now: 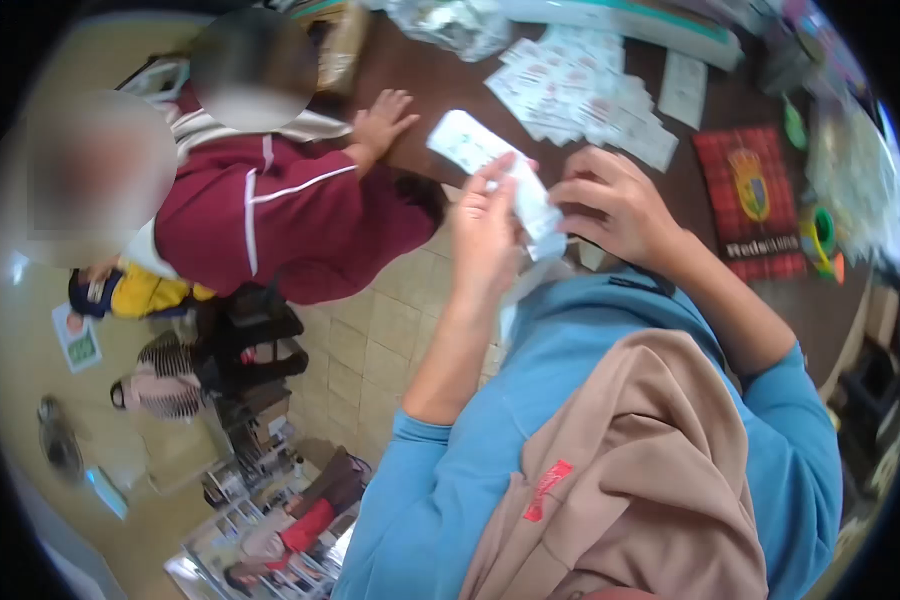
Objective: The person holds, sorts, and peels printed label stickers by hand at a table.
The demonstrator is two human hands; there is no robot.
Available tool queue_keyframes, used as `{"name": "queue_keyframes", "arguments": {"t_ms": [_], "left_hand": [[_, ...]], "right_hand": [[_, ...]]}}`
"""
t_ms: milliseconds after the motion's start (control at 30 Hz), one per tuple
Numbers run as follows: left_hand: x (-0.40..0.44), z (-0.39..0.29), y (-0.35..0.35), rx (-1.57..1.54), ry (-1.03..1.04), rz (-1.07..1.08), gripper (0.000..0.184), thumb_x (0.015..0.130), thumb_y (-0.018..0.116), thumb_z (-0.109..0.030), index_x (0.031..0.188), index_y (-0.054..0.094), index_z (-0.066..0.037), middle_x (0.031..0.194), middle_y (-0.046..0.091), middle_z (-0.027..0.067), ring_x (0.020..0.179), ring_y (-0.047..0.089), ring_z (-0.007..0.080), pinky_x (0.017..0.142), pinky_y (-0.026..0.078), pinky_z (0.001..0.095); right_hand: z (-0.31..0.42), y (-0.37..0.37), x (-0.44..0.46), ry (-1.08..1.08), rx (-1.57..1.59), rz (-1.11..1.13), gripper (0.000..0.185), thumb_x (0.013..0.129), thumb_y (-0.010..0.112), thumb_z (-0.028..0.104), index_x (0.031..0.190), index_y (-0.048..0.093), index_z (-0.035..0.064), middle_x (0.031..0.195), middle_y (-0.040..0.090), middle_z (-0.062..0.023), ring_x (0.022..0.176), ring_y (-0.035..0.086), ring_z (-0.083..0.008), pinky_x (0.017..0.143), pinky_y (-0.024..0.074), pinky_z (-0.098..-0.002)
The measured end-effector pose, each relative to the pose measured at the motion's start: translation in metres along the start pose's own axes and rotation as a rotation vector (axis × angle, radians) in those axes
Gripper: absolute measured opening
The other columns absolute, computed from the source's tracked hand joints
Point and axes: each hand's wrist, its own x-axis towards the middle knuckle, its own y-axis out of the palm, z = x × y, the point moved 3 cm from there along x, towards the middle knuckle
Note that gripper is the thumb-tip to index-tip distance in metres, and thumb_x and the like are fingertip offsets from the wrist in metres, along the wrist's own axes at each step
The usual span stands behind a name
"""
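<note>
The left hand (485, 215) has its thumb and fingers clamped on a white paper strip (530, 204) slanting between both hands — its print too small to read. The right hand (618, 200) curls fingers by its lower end; their grip I cannot tell. Further right, a red checked pack (752, 205) reads "Reds" — the rest blurred.

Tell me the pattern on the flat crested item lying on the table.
The crested item is red-and-black plaid, seen best in the head view.
</note>
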Motion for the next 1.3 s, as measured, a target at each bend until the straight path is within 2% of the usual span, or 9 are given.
{"name": "queue_keyframes", "arguments": {"t_ms": [100, 167, 433, 567, 633, 667, 867, 1100, 1300], "left_hand": [[0.000, 0.012, -0.005, 0.066, 0.098, -0.034, 0.023, 0.089, 0.044, -0.006, 0.110, 0.050, -0.002, 0.096, 0.061, 0.0073, 0.065, 0.055, 0.0054, 0.051, 0.045, 0.0192], [0.001, 0.018, -0.007, 0.065, -0.012, -0.021, 0.025, 0.087, 0.048, -0.009, 0.112, 0.051, -0.004, 0.096, 0.061, 0.0067, 0.066, 0.053, 0.0044, 0.053, 0.043, 0.0179], [-0.001, 0.024, -0.012, -0.013, 0.096, -0.042, 0.021, 0.088, 0.044, -0.002, 0.107, 0.052, 0.000, 0.097, 0.060, 0.0091, 0.082, 0.056, 0.0104, 0.071, 0.047, 0.0228], [0.004, 0.019, -0.018, 0.030, 0.152, -0.035, 0.022, 0.088, 0.045, -0.006, 0.109, 0.052, -0.002, 0.087, 0.061, 0.0064, 0.064, 0.051, 0.0050, 0.055, 0.043, 0.0186], [0.004, 0.017, -0.018, 0.086, 0.075, -0.054, 0.021, 0.089, 0.045, -0.008, 0.107, 0.053, -0.003, 0.072, 0.057, -0.0006, 0.044, 0.035, -0.0004, 0.037, 0.027, 0.0168], [0.002, 0.014, -0.015, 0.050, 0.093, -0.008, 0.019, 0.088, 0.046, -0.008, 0.105, 0.054, -0.003, 0.072, 0.057, -0.0004, 0.041, 0.033, -0.0002, 0.036, 0.026, 0.0171], [0.004, 0.016, -0.018, 0.011, -0.036, 0.048, 0.022, 0.089, 0.044, -0.006, 0.109, 0.048, 0.000, 0.098, 0.061, 0.0113, 0.060, 0.052, 0.0027, 0.045, 0.037, 0.0141], [0.014, 0.023, -0.023, -0.075, -0.150, -0.023, 0.021, 0.089, 0.042, -0.005, 0.109, 0.046, 0.000, 0.104, 0.058, 0.0152, 0.077, 0.059, 0.0132, 0.062, 0.050, 0.0239], [0.013, 0.029, -0.040, -0.108, -0.122, -0.116, 0.019, 0.090, 0.041, -0.007, 0.105, 0.046, 0.002, 0.101, 0.058, 0.0163, 0.078, 0.060, 0.0169, 0.069, 0.050, 0.0266]], "right_hand": [[0.010, 0.001, 0.002, -0.056, -0.074, -0.033, 0.022, 0.058, 0.067, 0.010, 0.078, 0.059, 0.0080, 0.084, 0.051, -0.0072, 0.076, 0.052, -0.0240, 0.066, 0.0398, -0.0336], [0.012, 0.001, 0.002, -0.047, -0.080, -0.050, 0.021, 0.057, 0.067, 0.008, 0.076, 0.058, 0.0074, 0.082, 0.052, -0.0069, 0.076, 0.052, -0.0235, 0.065, 0.0391, -0.0331], [0.023, 0.008, 0.002, -0.046, -0.097, -0.027, 0.016, 0.057, 0.067, 0.010, 0.071, 0.058, 0.0080, 0.082, 0.054, -0.0049, 0.076, 0.053, -0.0217, 0.066, 0.0382, -0.0319], [0.024, 0.015, 0.002, -0.092, -0.184, -0.050, 0.014, 0.059, 0.065, 0.013, 0.066, 0.054, 0.0080, 0.082, 0.053, -0.0042, 0.077, 0.052, -0.0209, 0.068, 0.0374, -0.0331], [0.027, 0.015, 0.000, -0.155, -0.227, -0.074, 0.012, 0.060, 0.063, 0.012, 0.066, 0.053, 0.0089, 0.082, 0.053, -0.0041, 0.076, 0.052, -0.0206, 0.068, 0.0372, -0.0331], [0.026, 0.017, -0.004, -0.133, -0.231, -0.059, 0.011, 0.061, 0.062, 0.012, 0.067, 0.054, 0.0091, 0.082, 0.053, -0.0042, 0.076, 0.052, -0.0202, 0.069, 0.0373, -0.0329], [0.028, 0.029, -0.009, -0.030, -0.333, -0.096, 0.007, 0.064, 0.058, 0.010, 0.071, 0.056, 0.0095, 0.085, 0.054, -0.0035, 0.077, 0.052, -0.0177, 0.070, 0.0378, -0.0328], [0.016, 0.033, 0.002, -0.111, -0.332, -0.007, 0.007, 0.063, 0.058, 0.010, 0.070, 0.056, 0.0102, 0.085, 0.055, -0.0047, 0.077, 0.052, -0.0182, 0.069, 0.0373, -0.0333], [0.009, 0.037, 0.005, 0.120, 0.001, 0.023, 0.012, 0.063, 0.066, 0.004, 0.068, 0.057, 0.0098, 0.082, 0.054, -0.0015, 0.076, 0.055, -0.0175, 0.069, 0.0400, -0.0299]]}}
